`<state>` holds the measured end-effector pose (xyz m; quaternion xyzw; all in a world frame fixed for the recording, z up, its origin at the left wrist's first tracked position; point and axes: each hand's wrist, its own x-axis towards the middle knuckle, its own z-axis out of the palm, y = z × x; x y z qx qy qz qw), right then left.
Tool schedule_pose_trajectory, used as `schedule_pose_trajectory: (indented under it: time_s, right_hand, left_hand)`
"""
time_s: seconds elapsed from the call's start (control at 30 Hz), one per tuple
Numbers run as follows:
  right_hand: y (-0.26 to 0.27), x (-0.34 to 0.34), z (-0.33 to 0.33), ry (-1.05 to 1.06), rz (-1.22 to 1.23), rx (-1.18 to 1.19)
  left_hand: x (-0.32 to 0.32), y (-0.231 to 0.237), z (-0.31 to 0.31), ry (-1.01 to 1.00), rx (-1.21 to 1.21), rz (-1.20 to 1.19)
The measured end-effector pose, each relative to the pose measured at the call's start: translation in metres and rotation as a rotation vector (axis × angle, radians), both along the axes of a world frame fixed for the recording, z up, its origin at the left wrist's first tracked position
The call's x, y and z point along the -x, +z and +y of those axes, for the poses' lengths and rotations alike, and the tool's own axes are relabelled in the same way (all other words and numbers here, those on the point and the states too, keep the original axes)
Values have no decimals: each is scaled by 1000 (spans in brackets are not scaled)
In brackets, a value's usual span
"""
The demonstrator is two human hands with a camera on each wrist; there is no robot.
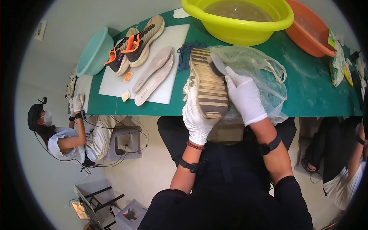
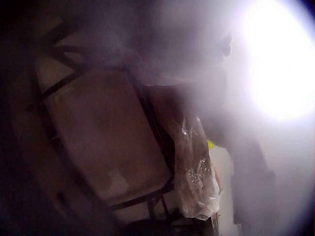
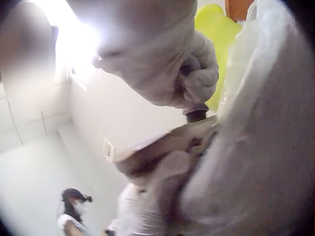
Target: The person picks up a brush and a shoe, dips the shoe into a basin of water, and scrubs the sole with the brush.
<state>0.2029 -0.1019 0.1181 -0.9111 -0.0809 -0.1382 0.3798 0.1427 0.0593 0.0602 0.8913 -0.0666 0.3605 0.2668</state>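
In the head view my gloved left hand [image 1: 198, 120] grips a shoe [image 1: 209, 86] from below, its striped, soiled sole turned up toward me. My gloved right hand [image 1: 246, 96] holds a grey scrubbing brush [image 1: 217, 63], the dark bristles against the sole's upper right edge. The right wrist view shows the right hand [image 3: 162, 59] curled round the handle, with the brush's dark part [image 3: 197, 115] right at the shoe [image 3: 157, 147]. Behind the shoe lies a crumpled clear plastic bag [image 1: 264, 69]. The left wrist view is hazy and shows a hanging piece of the bag [image 2: 194, 177].
A pair of orange-lined sneakers [image 1: 142, 42] and two insoles [image 1: 155, 76] lie on a white board [image 1: 177, 42]. Blue laces [image 1: 185, 51] are beside it. Yellow [image 1: 237, 34], orange [image 1: 306, 30] and teal basins [image 1: 92, 53] stand along the table. Another person [image 1: 69, 138] sits at left.
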Motion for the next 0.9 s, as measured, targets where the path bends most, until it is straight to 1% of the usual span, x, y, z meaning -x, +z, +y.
schedule_pose_trajectory:
  time_s: [0.07,0.1,0.13,0.2,0.23,0.27,0.33,0.37,0.47,0.5,0.53,0.6,0.67,0.7,0.8,0.83,0.87,0.9]
  right_hand:
    - [6,-7,-2,25,-10,4]
    - [24,7,1,66,30,39]
    - [21,17,7,163,-58,-62]
    - [32,36,9,252,-53,9]
    - [28,35,8,201,-34,58]
    - [22,27,6,105,-26,99]
    - [-1,-3,-1,-79,-7,180]
    - [-22,-16,-7,-48,-92,32]
    - [15,15,-1,79,-11,-47]
    - [16,27,0,172,-31,-99]
    - [23,36,2,221,10,-96]
    - [17,32,-1,180,-8,-131]
    - [-6,2,-9,22,-17,-42]
    - [0,-6,-8,-35,-32,11]
    - [26,21,-4,91,84,63]
    - [18,32,1,196,-53,-88]
    - [16,41,4,294,-28,-176]
    - [16,44,4,301,-43,-217]
  left_hand:
    - [-1,-4,0,-5,41,20]
    - [1,-5,1,-8,55,27]
    - [0,-6,1,-12,69,32]
    - [-4,-7,1,-26,65,-19]
    - [-5,-8,1,-33,62,-44]
    - [-4,-8,2,-29,52,-24]
    - [1,-6,2,-14,35,22]
    - [2,-4,2,-21,29,26]
    - [0,-6,3,-24,50,17]
    - [0,-7,3,-24,52,1]
    - [-2,-8,2,-25,56,-19]
    - [-4,-6,1,-24,54,-21]
    - [1,-2,2,-21,40,28]
    - [2,-3,2,-16,42,46]
    - [0,-6,5,-41,68,24]
    - [1,-4,4,-28,58,9]
    - [0,-1,2,-17,50,-8]
    - [-2,0,0,-6,43,-27]
